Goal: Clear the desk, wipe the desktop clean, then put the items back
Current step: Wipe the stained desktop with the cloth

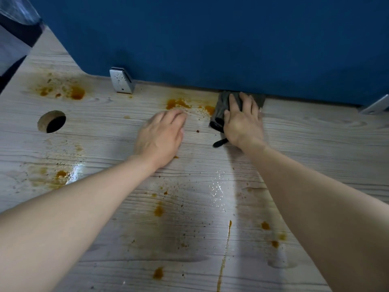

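Right hand: the right hand lies palm down on a dark grey cloth, fingers straight and spread, pressing it flat to the desktop rather than clutching it.
Cloth against the hand: the cloth sits under the fingers and palm; its folded bulk shows to the left of the fingers and past the fingertips, and a dark strip of it pokes out below the heel of the hand.
Cloth on the desk: it lies at the far edge of the desktop, touching the foot of the blue partition.
Left hand: the left hand rests palm down on the bare wood, fingers relaxed and close together, holding nothing, just left of the cloth and apart from it.
Stains: orange-brown stains lie between the left fingertips and the cloth; more patches are scattered at the left, the centre and the near right of the desktop.
Wet sheen: a glossy wet patch shows between the two forearms.
Fittings: a metal bracket clamps the partition at the left; a round cable hole is cut in the desktop farther left.
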`<action>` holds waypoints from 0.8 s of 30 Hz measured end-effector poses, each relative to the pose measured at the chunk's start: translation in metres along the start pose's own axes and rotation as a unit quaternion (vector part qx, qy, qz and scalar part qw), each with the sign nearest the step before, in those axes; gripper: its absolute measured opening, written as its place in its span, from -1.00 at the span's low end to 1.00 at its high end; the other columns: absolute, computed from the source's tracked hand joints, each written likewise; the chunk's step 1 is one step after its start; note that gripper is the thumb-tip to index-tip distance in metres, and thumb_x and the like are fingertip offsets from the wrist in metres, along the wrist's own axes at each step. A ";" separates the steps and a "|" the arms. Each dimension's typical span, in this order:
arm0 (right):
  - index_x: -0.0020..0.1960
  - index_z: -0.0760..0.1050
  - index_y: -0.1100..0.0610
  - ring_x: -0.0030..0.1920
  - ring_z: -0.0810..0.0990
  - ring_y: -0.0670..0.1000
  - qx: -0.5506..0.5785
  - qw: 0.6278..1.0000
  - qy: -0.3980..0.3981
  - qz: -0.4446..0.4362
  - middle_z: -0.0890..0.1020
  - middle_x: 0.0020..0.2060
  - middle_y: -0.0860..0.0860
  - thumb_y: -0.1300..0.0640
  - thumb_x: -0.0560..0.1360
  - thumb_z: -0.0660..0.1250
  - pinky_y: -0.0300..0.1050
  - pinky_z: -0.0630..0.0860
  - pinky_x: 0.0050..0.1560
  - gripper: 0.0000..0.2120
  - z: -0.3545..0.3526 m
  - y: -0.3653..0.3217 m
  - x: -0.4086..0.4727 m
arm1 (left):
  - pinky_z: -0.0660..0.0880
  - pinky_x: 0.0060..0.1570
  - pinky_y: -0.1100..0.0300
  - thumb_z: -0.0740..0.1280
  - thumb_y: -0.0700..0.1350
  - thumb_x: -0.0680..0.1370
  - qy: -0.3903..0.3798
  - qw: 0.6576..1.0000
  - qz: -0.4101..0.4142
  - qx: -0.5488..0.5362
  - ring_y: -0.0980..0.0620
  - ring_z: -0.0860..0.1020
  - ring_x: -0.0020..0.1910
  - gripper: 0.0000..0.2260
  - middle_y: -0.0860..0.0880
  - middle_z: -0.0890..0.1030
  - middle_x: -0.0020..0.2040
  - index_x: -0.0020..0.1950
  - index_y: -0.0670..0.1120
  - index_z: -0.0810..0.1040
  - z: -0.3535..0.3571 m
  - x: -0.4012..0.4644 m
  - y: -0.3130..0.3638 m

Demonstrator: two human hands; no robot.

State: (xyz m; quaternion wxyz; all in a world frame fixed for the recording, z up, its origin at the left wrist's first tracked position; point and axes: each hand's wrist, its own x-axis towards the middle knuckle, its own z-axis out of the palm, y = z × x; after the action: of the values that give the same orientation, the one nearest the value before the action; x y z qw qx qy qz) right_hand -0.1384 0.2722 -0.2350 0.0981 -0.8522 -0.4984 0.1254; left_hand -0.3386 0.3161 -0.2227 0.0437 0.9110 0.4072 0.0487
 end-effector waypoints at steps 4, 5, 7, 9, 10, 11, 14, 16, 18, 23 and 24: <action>0.55 -0.03 0.03 0.53 -0.15 0.07 -0.006 1.000 0.011 -0.001 -0.04 0.54 0.02 -0.03 0.65 -0.07 0.07 -0.13 0.51 -0.50 0.002 -0.001 -0.001 | 0.13 0.42 -0.01 -0.02 0.05 0.65 -0.022 0.995 -0.088 0.032 -0.09 0.18 0.44 -0.54 -0.10 0.22 0.48 0.52 -0.09 0.16 0.003 -0.007 -0.027; 0.55 -0.02 0.03 0.53 -0.14 0.07 -0.007 1.000 0.013 -0.001 -0.04 0.54 0.02 -0.03 0.64 -0.07 0.07 -0.13 0.51 -0.50 0.002 -0.001 -0.001 | 0.11 0.42 -0.02 -0.04 0.08 0.65 -0.031 0.994 -0.102 0.030 -0.11 0.17 0.44 -0.52 -0.12 0.20 0.48 0.52 -0.10 0.14 0.007 -0.008 -0.031; 0.55 -0.02 0.04 0.53 -0.14 0.07 -0.010 1.000 0.018 -0.002 -0.04 0.54 0.02 -0.05 0.64 -0.07 0.07 -0.13 0.51 -0.49 0.004 0.000 -0.001 | 0.10 0.42 -0.03 -0.07 0.09 0.64 -0.032 0.992 -0.117 0.021 -0.12 0.15 0.43 -0.51 -0.13 0.20 0.47 0.52 -0.10 0.12 0.014 -0.009 -0.035; 0.56 -0.02 0.05 0.53 -0.14 0.06 -0.011 1.000 0.016 -0.008 -0.04 0.54 0.02 -0.06 0.64 -0.07 0.06 -0.13 0.51 -0.48 0.004 0.000 -0.003 | 0.10 0.42 -0.03 -0.07 0.09 0.64 -0.031 0.992 -0.122 0.015 -0.12 0.15 0.43 -0.51 -0.13 0.19 0.47 0.52 -0.08 0.12 0.016 -0.008 -0.034; 0.56 -0.03 0.05 0.53 -0.14 0.05 -0.012 1.000 0.013 -0.014 -0.05 0.54 0.02 -0.06 0.64 -0.07 0.05 -0.13 0.51 -0.48 0.004 0.003 -0.004 | 0.10 0.42 -0.03 -0.08 0.10 0.64 -0.033 0.992 -0.125 0.016 -0.12 0.14 0.43 -0.52 -0.12 0.19 0.47 0.52 -0.07 0.11 0.016 -0.008 -0.034; 0.56 -0.04 0.05 0.53 -0.14 0.05 -0.015 1.000 0.011 -0.020 -0.05 0.54 0.01 -0.05 0.64 -0.07 0.04 -0.12 0.51 -0.48 0.002 0.007 -0.006 | 0.09 0.42 -0.03 -0.08 0.10 0.64 -0.034 0.991 -0.126 0.016 -0.11 0.14 0.43 -0.51 -0.11 0.18 0.47 0.52 -0.06 0.10 0.016 -0.008 -0.034; 0.56 -0.04 0.03 0.53 -0.11 0.04 -0.032 0.999 0.011 -0.022 -0.04 0.54 0.00 -0.05 0.64 -0.07 0.05 -0.10 0.50 -0.48 -0.006 0.025 -0.009 | 0.07 0.43 -0.02 -0.08 0.12 0.62 -0.030 0.991 -0.128 0.003 -0.10 0.13 0.43 -0.51 -0.09 0.18 0.47 0.52 -0.04 0.11 0.016 -0.008 -0.037; 0.56 -0.02 0.03 0.53 -0.09 0.05 -0.038 0.999 0.017 0.008 -0.02 0.54 0.02 -0.04 0.63 -0.06 0.07 -0.09 0.51 -0.48 -0.010 0.035 -0.009 | 0.06 0.43 -0.02 -0.06 0.13 0.62 -0.030 0.991 -0.129 -0.006 -0.09 0.12 0.42 -0.51 -0.08 0.17 0.47 0.52 -0.02 0.12 0.018 -0.008 -0.038; 0.55 0.00 0.02 0.52 -0.08 0.07 -0.037 0.998 0.029 0.041 -0.01 0.54 0.04 -0.02 0.62 -0.05 0.11 -0.08 0.50 -0.49 -0.010 0.032 -0.007 | 0.07 0.41 -0.02 -0.04 0.13 0.62 -0.028 0.991 -0.131 -0.014 -0.10 0.12 0.42 -0.52 -0.07 0.17 0.47 0.51 -0.01 0.13 0.019 -0.007 -0.038; 0.55 0.01 0.04 0.52 -0.10 0.15 -0.025 0.996 0.039 0.077 -0.01 0.53 0.10 -0.01 0.63 -0.09 0.19 -0.11 0.49 -0.50 0.004 -0.013 0.000 | 0.09 0.40 -0.03 -0.02 0.14 0.62 -0.024 0.991 -0.128 -0.017 -0.10 0.12 0.42 -0.52 -0.07 0.17 0.47 0.51 0.00 0.13 0.019 -0.007 -0.040; 0.55 0.02 0.04 0.52 -0.09 0.16 -0.022 0.997 0.037 0.065 0.00 0.53 0.11 -0.01 0.63 -0.08 0.20 -0.09 0.48 -0.50 0.007 -0.020 0.001 | 0.09 0.40 -0.03 -0.02 0.14 0.62 -0.024 0.991 -0.128 -0.017 -0.10 0.12 0.42 -0.52 -0.07 0.17 0.47 0.51 0.00 0.13 0.019 -0.007 -0.040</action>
State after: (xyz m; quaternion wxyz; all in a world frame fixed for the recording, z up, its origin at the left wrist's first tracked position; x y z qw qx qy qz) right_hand -0.1563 0.2831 -0.2357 0.0889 -0.8890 -0.4404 0.0888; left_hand -0.3704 0.3369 -0.2466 0.0748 0.8515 0.5183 0.0273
